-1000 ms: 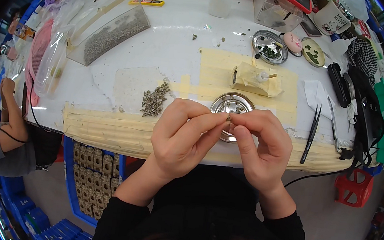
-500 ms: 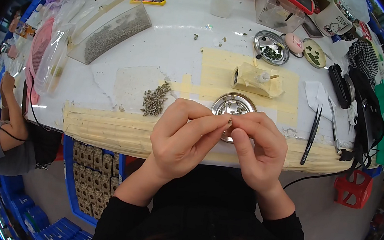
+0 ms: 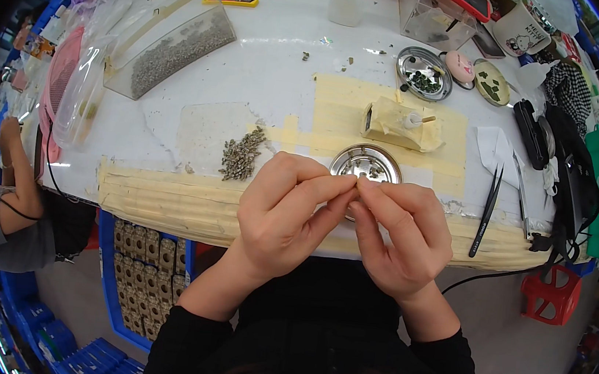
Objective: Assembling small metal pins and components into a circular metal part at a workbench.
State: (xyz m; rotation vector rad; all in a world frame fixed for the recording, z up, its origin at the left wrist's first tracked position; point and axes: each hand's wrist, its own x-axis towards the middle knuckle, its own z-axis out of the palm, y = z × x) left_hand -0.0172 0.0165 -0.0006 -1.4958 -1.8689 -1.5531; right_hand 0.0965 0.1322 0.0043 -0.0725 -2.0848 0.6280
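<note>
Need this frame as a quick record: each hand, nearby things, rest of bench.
left hand: fingers bent, tips close to the right hand's
right hand: fingers bent likewise
held piece: too hidden to tell
nearest: round metal dish, partly covered by the hands
left of hands: pile of small pieces
right of hands: black tweezers
farther back: tape-covered block, white bottle

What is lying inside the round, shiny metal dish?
Inside the round, shiny metal dish, small greyish-brown pieces show toward its far side. Much of the near part is covered by the left hand and right hand; what lies there cannot be seen.
</note>
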